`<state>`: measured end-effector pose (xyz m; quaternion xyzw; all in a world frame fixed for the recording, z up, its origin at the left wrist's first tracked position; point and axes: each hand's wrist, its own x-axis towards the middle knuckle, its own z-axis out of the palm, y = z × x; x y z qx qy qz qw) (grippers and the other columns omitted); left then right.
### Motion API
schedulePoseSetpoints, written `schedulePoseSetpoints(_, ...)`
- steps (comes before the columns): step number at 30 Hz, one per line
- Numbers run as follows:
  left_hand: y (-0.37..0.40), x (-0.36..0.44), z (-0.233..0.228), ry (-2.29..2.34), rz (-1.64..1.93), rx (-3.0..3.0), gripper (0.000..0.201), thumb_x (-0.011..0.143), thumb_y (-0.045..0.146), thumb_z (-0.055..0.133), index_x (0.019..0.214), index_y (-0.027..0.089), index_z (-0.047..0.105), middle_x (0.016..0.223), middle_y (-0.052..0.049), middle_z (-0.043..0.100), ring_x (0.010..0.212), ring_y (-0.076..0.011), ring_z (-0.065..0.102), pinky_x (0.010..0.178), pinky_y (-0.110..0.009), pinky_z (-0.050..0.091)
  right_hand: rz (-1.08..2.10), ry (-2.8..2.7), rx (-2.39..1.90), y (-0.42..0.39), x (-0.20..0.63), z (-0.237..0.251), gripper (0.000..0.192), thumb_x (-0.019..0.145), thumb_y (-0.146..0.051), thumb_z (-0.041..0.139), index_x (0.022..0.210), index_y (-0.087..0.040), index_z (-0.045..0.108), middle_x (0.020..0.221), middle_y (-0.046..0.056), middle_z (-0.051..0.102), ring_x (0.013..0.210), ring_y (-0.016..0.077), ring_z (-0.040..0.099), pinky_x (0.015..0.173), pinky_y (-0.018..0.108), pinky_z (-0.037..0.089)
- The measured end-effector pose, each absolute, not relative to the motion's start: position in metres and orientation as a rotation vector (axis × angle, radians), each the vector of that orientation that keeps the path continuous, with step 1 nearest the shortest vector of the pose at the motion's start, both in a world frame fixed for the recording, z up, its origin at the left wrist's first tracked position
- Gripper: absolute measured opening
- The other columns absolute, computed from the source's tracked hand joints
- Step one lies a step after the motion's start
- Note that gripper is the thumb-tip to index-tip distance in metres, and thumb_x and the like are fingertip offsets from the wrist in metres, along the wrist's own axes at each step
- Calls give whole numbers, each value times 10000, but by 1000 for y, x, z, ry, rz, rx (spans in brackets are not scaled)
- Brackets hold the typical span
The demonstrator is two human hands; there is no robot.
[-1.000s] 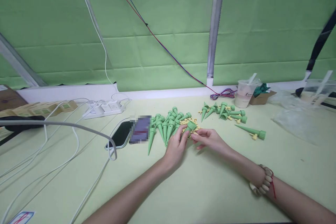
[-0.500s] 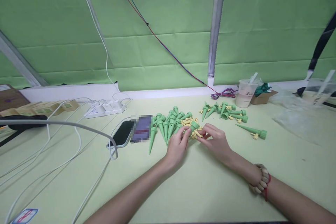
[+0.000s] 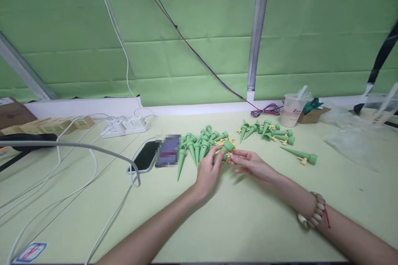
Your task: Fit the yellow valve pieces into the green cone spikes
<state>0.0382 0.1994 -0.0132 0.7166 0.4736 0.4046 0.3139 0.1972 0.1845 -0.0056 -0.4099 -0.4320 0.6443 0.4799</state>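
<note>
Partway: left hand pinching green plastic cone spike, right hand clasping small yellow plastic piece beside it; finished spikes beyond-right, bare cones left.

On the bench a phone lies left of a spike cluster; a second spike pile lies right, a cup behind it.

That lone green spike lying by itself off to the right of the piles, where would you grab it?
Probably at the thick capped end of the lone green spike, coming from above. It lies flat on the table, its point aimed left toward the piles, so the wide cap on the right gives fingers the most to pinch. A small yellow piece sticks out beside the cap; stay clear of it.
</note>
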Motion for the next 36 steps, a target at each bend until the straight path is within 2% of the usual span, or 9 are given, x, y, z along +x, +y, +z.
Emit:
schedulePoseSetpoints(3, 200, 38, -13, 1253, 1061, 1904, 410, 846, 514, 335, 1074, 223, 513, 585, 21, 467, 551, -71, 398, 571, -178, 307, 1501, -1031, -1051, 184, 195, -6, 440, 611, -295, 758, 969, -139, 555, 877, 46, 604, 774, 100, 590, 598, 160, 523)
schedulePoseSetpoints(6, 200, 40, -13, 1238, 1067, 1913, 419, 850, 503, 325, 1056, 203, 532, 610, 8, 483, 574, -73, 419, 578, -178, 318, 1327, -1116, -1103, 182, 192, -8, 358, 604, -343, 747, 795, -122, 540, 777, 37, 580, 712, 111, 572, 580, 203, 527)
schedulePoseSetpoints(9, 198, 41, -12, 1231, 1080, 1906, 437, 850, 506, 318, 1049, 187, 540, 590, 5, 468, 558, -75, 407, 562, -180, 315, 924, -1364, -1110, 180, 192, -12, 260, 676, -339, 674, 677, -136, 512, 739, 42, 558, 717, 131, 551, 543, 215, 507)
schedulePoseSetpoints(13, 195, 42, -11, 1211, 1097, 1876, 437, 845, 508, 333, 1045, 180, 543, 586, 7, 458, 528, -68, 378, 535, -180, 298, 300, -1734, -1047, 180, 195, -17, 127, 760, -187, 531, 641, -159, 498, 682, 29, 529, 667, 106, 524, 531, 179, 462)
schedulePoseSetpoints(19, 192, 47, -13, 1153, 1173, 1736, 434, 821, 514, 395, 1020, 159, 547, 566, 13, 412, 492, -48, 322, 485, -167, 262, -520, -1903, -953, 182, 197, -15, 243, 823, -108, 450, 586, -147, 484, 601, 3, 509, 537, 54, 442, 482, 161, 314)
schedulePoseSetpoints(22, 188, 51, -14, 1089, 1190, 1565, 438, 813, 524, 413, 1034, 160, 514, 533, 30, 347, 468, -34, 291, 466, -150, 254, -658, -1870, -871, 184, 196, -13, 245, 825, -79, 469, 586, -134, 475, 625, -4, 525, 562, 38, 452, 512, 144, 300)
schedulePoseSetpoints(29, 184, 55, -16, 1022, 1145, 1338, 435, 800, 572, 402, 972, 175, 446, 508, 54, 232, 415, -20, 209, 404, -139, 194, -589, -1871, -873, 183, 195, -19, 201, 825, -78, 501, 635, -138, 531, 691, -10, 572, 643, 38, 519, 536, 131, 334)
schedulePoseSetpoints(33, 189, 51, -19, 1027, 1210, 1404, 402, 819, 550, 385, 931, 169, 447, 533, 45, 260, 450, -19, 230, 446, -136, 228, 126, -1737, -988, 177, 187, -16, 96, 807, -220, 561, 870, -174, 616, 870, 27, 600, 694, 67, 574, 521, 124, 443)
schedulePoseSetpoints(36, 194, 47, -20, 1085, 1230, 1506, 404, 825, 545, 375, 1016, 200, 461, 560, 35, 318, 483, -33, 285, 476, -144, 256, 824, -1418, -1154, 174, 181, -11, 391, 716, -417, 640, 978, -133, 578, 939, 79, 590, 656, 118, 596, 455, 187, 492)
